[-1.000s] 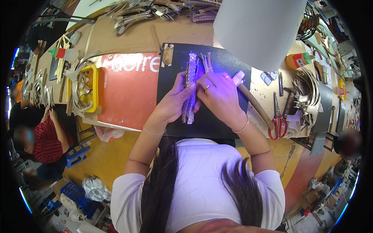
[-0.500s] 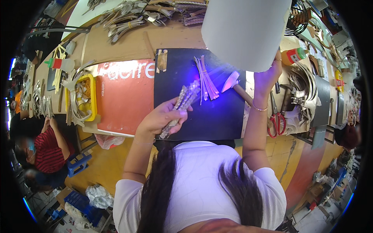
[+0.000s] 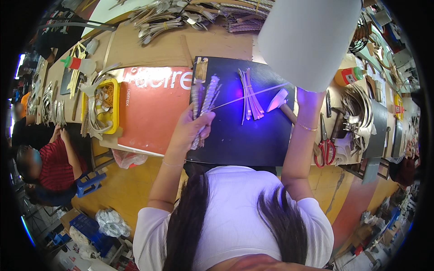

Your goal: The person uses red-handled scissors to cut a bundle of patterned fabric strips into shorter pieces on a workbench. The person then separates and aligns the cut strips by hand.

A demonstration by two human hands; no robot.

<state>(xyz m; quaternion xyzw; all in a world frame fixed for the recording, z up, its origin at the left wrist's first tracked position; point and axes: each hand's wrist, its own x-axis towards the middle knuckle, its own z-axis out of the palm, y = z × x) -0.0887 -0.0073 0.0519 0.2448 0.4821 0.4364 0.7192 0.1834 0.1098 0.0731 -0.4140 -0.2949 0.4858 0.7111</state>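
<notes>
**Left hand (image 3: 197,128) grips braided strips (image 3: 209,93) while a lamp shade (image 3: 309,43) hides much of the right hand (image 3: 310,100)**

Nearest are a white shirt (image 3: 239,212) and long dark hair, with a bare forearm reaching out on either side. The left hand is closed around the braided strips, their ends poking out above and below the fist, over the left side of a black mat (image 3: 235,144). A thin strip (image 3: 251,95) slants from just beside the left thumb to the lower edge of the shade. The right hand is raised there, its fingers out of sight, so whether they are spread or gripping cannot be told.

On the mat, between the hands, lies a banded bundle (image 3: 251,100) of narrow strips under violet light. A hammer (image 3: 277,100) rests to its right, and red-handled scissors (image 3: 324,151) lie on the bench (image 3: 151,47) beyond the mat's right edge. To the left are a red board (image 3: 151,110) and a yellow tray (image 3: 115,118). Green-capped bottles stand or lie farther out on both sides. Heaps of tied pieces (image 3: 169,20) line the far side. Off to the left sits a person in a red striped shirt (image 3: 58,163).
</notes>
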